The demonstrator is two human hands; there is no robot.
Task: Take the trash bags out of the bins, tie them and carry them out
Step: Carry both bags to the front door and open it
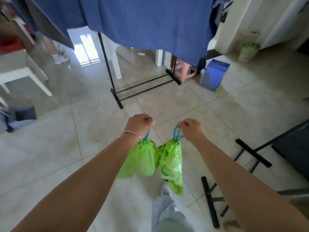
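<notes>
1. Nearest you, your leg in pale trousers (pixel 168 213) steps forward over the tiled floor (pixel 50 156).
2. Your left hand (pixel 139 124), with a silver bangle (pixel 133 135) on its wrist, has its grip closed tight around the teal drawstring of the left green bag (pixel 142 160), which hangs clear of the floor.
3. Your right hand (pixel 192 129) has its grip closed just as tight on the teal drawstring loop (pixel 177 133) of the right green bag (pixel 172 166); this bag is cinched at the neck and touches the left one.
4. To your right, black rack feet (pixel 210 200) lie on the floor.
5. Farther ahead, a black clothes rack (pixel 115 91) carries blue cloth (pixel 150 22).
6. Beyond, at the right, a lined bin (pixel 248 51) stands by the wall, with a blue folder box (pixel 214 75) nearer.
</notes>
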